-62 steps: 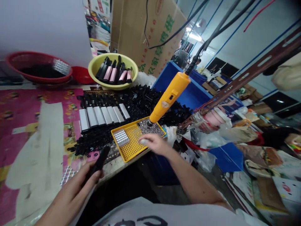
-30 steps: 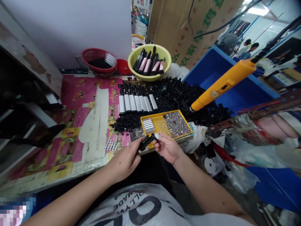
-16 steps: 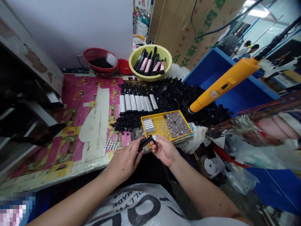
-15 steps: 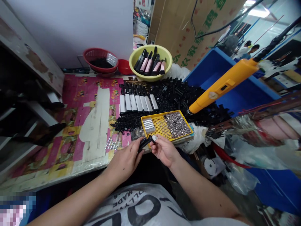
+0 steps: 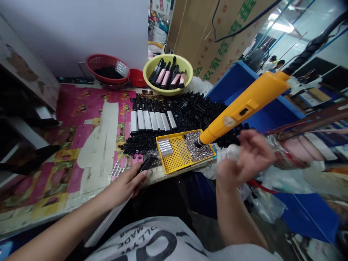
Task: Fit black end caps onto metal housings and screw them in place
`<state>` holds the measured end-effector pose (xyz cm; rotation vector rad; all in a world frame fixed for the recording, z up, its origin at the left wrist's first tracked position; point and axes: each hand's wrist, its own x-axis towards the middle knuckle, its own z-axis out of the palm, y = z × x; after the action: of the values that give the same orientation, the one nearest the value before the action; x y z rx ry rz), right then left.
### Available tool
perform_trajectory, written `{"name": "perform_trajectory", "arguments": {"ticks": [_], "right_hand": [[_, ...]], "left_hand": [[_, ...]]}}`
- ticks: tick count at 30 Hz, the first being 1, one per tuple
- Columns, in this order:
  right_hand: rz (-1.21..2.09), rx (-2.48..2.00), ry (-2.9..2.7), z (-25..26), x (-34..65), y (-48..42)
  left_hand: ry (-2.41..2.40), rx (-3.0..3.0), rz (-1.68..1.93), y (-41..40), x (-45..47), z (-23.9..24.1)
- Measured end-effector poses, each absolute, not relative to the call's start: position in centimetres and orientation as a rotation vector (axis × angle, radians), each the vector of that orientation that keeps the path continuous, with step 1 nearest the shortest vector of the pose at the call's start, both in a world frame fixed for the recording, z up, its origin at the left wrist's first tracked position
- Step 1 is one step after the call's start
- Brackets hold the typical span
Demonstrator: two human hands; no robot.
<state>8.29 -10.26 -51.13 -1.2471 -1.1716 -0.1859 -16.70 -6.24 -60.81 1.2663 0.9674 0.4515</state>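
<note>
My left hand (image 5: 132,179) is closed round a long piece with a black end (image 5: 148,164) and a white body (image 5: 107,223); the body slants down under my forearm. Its black end lies over the table's front edge. Blurred by motion, my right hand (image 5: 246,159) is raised to the right of the table, thumb and curled fingers apart, with nothing visible in it. Just above and left of that hand, a yellow electric screwdriver (image 5: 241,108) hangs tilted, its black tip over the small metal screws (image 5: 194,143) in a yellow tray (image 5: 176,167).
Several white-bodied pieces (image 5: 149,120) lie in a row behind small black rings (image 5: 138,143). Black parts (image 5: 198,107) are heaped beside a blue bin (image 5: 225,81). A yellow bowl (image 5: 187,78) holds pink and black pieces. A red basket (image 5: 92,69) stands at the back left.
My right hand has left the black end and moved right and up. My left hand has shifted left with the piece. The screwdriver's tip has come lower, over the screws; the view has shifted slightly.
</note>
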Motion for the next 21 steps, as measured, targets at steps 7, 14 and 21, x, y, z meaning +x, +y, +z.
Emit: {"name": "perform_trajectory", "arguments": {"ticks": [7, 14, 21], "right_hand": [[0.333, -1.196, -1.196, -52.9, 9.2, -2.4], [0.538, -1.250, -1.084, -57.3, 8.0, 0.7], [0.579, -1.208, -1.080, -57.7, 7.8, 1.1]], "left_hand": [[0.853, 0.661, 0.354, -5.7, -15.4, -61.5], [0.786, 0.481, 0.383, -5.4, -15.5, -62.5], [0.770, 0.401, 0.378, -5.2, -15.4, -61.8]]}}
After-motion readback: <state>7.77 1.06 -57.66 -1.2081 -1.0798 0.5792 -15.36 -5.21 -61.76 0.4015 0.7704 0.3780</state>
